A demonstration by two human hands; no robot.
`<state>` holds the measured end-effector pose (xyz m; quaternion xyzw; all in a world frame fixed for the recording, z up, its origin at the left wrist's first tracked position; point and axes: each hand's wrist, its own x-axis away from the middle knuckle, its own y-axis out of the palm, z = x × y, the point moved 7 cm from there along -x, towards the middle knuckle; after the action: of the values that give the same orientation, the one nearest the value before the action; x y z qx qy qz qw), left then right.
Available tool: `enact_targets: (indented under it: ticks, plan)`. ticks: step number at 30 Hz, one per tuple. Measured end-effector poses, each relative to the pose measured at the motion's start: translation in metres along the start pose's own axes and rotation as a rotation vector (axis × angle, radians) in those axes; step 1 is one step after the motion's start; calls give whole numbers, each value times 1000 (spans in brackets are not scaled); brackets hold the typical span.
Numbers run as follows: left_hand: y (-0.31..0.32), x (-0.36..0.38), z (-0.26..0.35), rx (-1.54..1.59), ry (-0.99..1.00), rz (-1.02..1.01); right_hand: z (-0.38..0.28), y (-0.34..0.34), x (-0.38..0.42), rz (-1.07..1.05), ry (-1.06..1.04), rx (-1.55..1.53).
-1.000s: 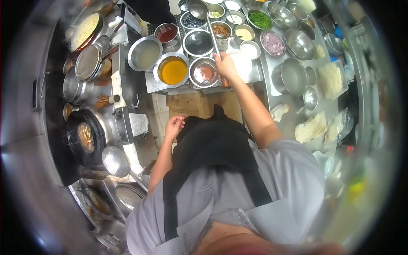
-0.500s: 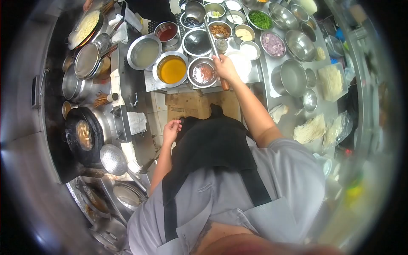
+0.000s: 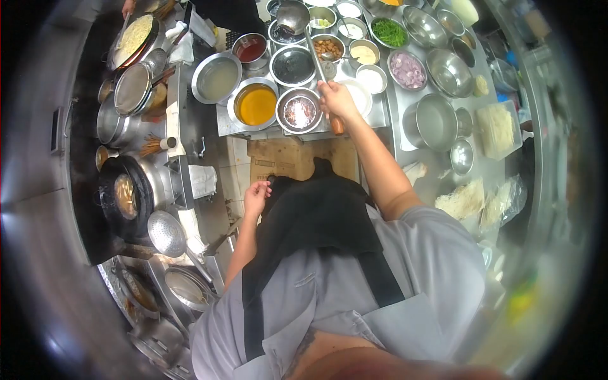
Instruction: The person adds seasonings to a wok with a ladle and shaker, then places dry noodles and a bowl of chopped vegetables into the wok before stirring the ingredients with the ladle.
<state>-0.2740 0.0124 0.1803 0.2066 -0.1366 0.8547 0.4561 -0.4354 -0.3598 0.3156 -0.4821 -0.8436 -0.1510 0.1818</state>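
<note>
My right hand [image 3: 336, 100] grips the wooden handle of a long steel ladle [image 3: 292, 15]. Its cup hangs over the far row of seasoning bowls, above a bowl of dark liquid [image 3: 292, 64]. Near that hand sit a bowl of reddish sauce [image 3: 299, 111] and a bowl of orange oil [image 3: 256, 104]. My left hand [image 3: 257, 193] hangs loosely curled at the edge of my black apron [image 3: 316, 212], holding nothing.
Bowls of chopped greens [image 3: 389, 31], sliced shallots [image 3: 408, 70] and other seasonings fill the counter. A large steel pot [image 3: 434, 120] and noodle piles [image 3: 465, 199] stand at right. At left, a black wok [image 3: 126, 197], a strainer ladle [image 3: 167, 234] and a noodle wok [image 3: 134, 37].
My right hand has tilted the ladle slightly left, so its cup now hangs nearer the far dark-liquid bowl. My left hand has shifted a little toward the apron.
</note>
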Motion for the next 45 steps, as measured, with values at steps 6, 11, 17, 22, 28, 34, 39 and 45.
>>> enact_targets:
  ticks: [6,11,17,22,28,34,39,45]
  plan:
    - [8,1,-2,20,-21,-36,-6,-2,2,-14,26,-128]
    - [1,-2,6,14,12,-48,-17,4,10,16,14,-116]
    - [-41,-12,2,9,40,-19,-15,25,10,-9,6,-253]
    - [-78,-9,-1,16,38,25,-19,40,11,78,-22,-179]
    - [-108,-2,-8,55,-17,25,-24,55,14,172,-39,-82]
    - [-126,-10,-14,60,3,27,-14,61,10,157,-46,-120]
    - [-126,-25,-14,-5,38,3,-15,58,6,131,-26,-200]
    - [-112,-33,-1,21,77,-9,-16,50,6,99,-30,-196]
